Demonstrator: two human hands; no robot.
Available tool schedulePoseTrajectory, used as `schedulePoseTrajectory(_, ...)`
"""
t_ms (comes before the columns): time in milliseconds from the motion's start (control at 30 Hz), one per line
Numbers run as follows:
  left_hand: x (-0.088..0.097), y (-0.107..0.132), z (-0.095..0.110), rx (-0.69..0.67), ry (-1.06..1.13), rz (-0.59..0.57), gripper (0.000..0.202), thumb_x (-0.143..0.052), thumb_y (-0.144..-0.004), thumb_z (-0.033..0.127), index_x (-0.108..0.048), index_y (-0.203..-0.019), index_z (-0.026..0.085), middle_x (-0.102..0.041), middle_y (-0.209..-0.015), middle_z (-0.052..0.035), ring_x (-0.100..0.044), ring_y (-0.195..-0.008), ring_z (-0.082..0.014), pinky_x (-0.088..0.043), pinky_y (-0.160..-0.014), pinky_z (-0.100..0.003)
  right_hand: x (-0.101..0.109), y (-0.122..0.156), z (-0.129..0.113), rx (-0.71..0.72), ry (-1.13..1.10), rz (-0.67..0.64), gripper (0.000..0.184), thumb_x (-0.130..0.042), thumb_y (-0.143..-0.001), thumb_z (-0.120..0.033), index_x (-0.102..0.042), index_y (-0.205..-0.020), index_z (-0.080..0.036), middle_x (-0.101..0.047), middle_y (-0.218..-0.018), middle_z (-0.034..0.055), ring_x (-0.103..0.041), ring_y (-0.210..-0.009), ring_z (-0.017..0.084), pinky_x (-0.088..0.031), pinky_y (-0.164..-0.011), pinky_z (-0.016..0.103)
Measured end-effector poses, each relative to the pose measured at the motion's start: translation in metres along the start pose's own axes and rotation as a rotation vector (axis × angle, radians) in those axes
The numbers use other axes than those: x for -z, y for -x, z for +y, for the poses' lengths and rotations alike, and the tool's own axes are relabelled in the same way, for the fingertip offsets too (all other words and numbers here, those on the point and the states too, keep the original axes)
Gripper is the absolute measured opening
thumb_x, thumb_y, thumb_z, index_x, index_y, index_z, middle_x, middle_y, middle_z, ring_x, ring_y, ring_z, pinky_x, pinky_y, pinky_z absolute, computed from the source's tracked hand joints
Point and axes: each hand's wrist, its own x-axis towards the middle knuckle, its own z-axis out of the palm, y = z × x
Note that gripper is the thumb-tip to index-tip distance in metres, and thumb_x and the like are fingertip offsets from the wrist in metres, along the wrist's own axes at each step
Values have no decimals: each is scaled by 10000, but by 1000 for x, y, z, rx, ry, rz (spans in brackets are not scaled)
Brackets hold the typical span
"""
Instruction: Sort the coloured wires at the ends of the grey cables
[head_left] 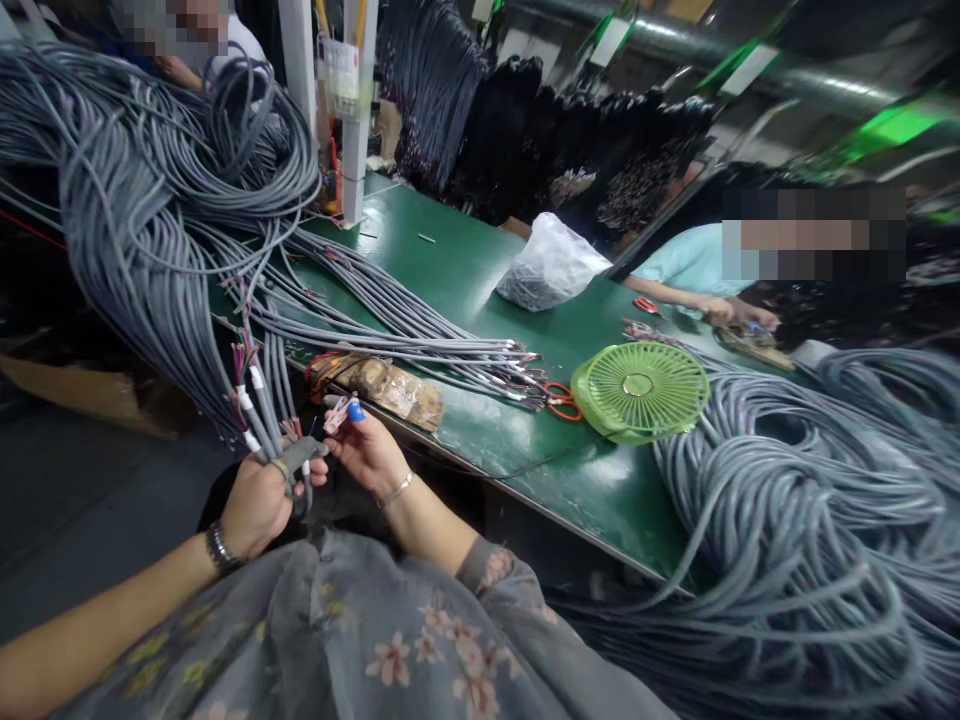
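My left hand (259, 505) is closed around several grey cables (262, 415), near their stripped ends. Thin coloured wires (241, 362) and white sleeves stick out above the fist. A grey wrap (298, 455) covers the thumb of this hand. Just to the right, my right hand (373, 458) is pinched with its palm turned up, close to the left fingertips. Blue tape (356, 410) is wound on one of its digits. A small pale pink piece (337, 414) shows at these fingers; its kind is unclear.
Large grey cable coils (135, 200) hang over the green table's (480, 430) left end; more coils (810, 480) lie at right. A cable bundle (420, 340), taped block (397, 388), orange-handled scissors (562, 400), green fan (637, 390) and plastic bag (551, 265) stand between. A co-worker's hands (731, 312) work opposite.
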Motion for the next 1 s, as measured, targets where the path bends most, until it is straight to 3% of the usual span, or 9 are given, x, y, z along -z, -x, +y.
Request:
schedulePoseTrajectory(333,-2,-2,-5,-24,-35,-30,388,-918,-360,348,-646,-591,196,-628,-412,16,-582,-376,-151,-301,-386,-208,1,-1,4,-18,-88,26,160,-812,-901,-343,-729,-874,-209,-780,-872,18,-664,-772,155,-572,-729,279)
schedulePoseTrajectory(667,14,5,-1,-23,-53,-7,353,-920,-350,368,-713,-560,174,-687,-444,-24,-613,-399,-147,-352,-399,-205,11,7,6,-136,-91,11,309,-732,-961,-471,-707,-851,-184,-739,-830,28,-641,-728,142,-545,-682,250)
schedulePoseTrajectory(800,14,6,-1,-25,-49,-6,325,-906,-357,355,-718,-552,176,-691,-447,-29,-618,-397,-145,-344,-393,-197,11,11,8,-102,46,-45,387,-813,-867,-540,-712,-872,-166,-730,-813,31,-613,-674,124,-526,-628,237)
schedulePoseTrajectory(933,12,5,-3,-38,-66,-38,343,-922,-368,366,-704,-560,184,-686,-444,-19,-605,-395,-138,-351,-394,-195,6,14,13,-38,206,-82,498,-970,-648,-540,-669,-803,-174,-652,-684,-25,-540,-565,95,-496,-568,240)
schedulePoseTrajectory(1000,12,4,-4,-44,-89,-63,357,-932,-365,369,-691,-554,186,-670,-430,-13,-601,-389,-142,-347,-386,-199,4,16,19,-27,250,-87,512,-986,-619,-526,-640,-779,-183,-597,-626,-51,-519,-535,96,-487,-549,255)
